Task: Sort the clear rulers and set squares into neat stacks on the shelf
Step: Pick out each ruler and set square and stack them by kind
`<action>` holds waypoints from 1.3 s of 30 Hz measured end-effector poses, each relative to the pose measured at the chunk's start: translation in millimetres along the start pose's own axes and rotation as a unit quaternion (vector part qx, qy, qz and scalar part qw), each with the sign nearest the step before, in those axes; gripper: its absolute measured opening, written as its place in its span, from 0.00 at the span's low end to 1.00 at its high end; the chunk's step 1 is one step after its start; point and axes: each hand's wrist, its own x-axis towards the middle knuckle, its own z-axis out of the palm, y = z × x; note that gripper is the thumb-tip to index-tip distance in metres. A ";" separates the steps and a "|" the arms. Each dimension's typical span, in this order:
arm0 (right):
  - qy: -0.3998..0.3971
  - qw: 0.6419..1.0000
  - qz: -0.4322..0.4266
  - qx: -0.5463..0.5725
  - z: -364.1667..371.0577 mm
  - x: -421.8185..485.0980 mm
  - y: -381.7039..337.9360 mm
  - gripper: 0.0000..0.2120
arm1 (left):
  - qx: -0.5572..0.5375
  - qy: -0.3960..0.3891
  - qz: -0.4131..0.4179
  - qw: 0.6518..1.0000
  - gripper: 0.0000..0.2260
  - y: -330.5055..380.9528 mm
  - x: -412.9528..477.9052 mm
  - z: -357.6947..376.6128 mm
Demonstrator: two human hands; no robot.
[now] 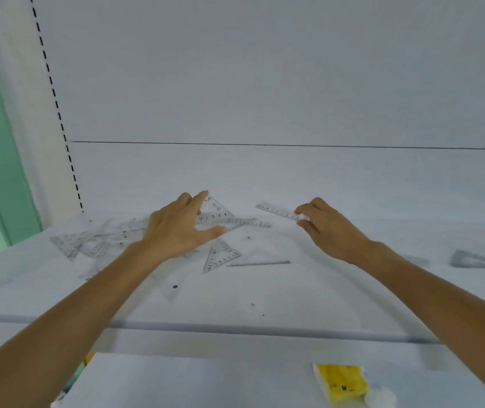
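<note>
While the right hand [331,228] pinches a short clear ruler [276,211], the left hand [176,229], fingers spread, seems to touch a set square [216,212] on the shelf [309,293].

On the shelf [294,293], take the middle set square [220,257] as the dial's centre. A heap of set squares [94,240] lies at nine o'clock. A tilted set square [216,210] sits at twelve, touching the left hand [176,231]. A ruler [278,212] is at one, pinched by the right hand [332,228]. A lone set square [479,260] lies at three, and a packet [341,384] at five, on the lower board [205,378].
</note>
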 end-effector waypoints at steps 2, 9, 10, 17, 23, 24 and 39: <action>0.001 1.000 0.007 -0.005 -7.5 -7.9 14.8 0.13 | -0.024 -0.005 0.033 0.999 0.28 16.6 3.4 4.6; 0.004 0.998 0.008 -0.069 -37.9 -26.7 67.6 0.18 | -0.050 0.053 0.101 0.992 0.15 90.1 17.5 3.3; 0.003 0.997 -0.003 -0.075 -43.3 -30.8 76.4 0.17 | -0.053 0.069 0.104 0.991 0.14 103.5 22.0 2.1; -0.035 0.996 0.009 -0.080 -96.8 -73.0 148.7 0.20 | -0.256 0.065 0.030 0.964 0.12 209.0 42.8 20.6; 0.070 0.988 0.024 -0.132 -134.3 -113.5 219.9 0.23 | -0.330 0.037 0.075 0.940 0.26 293.8 46.6 35.6; 0.090 0.988 0.029 -0.121 -140.2 -120.1 231.2 0.22 | -0.342 0.043 0.077 0.936 0.25 308.3 47.6 37.2; -0.022 0.990 0.084 -0.110 -200.6 -215.9 361.5 0.20 | -0.330 -0.110 0.096 0.933 0.31 431.3 50.5 64.7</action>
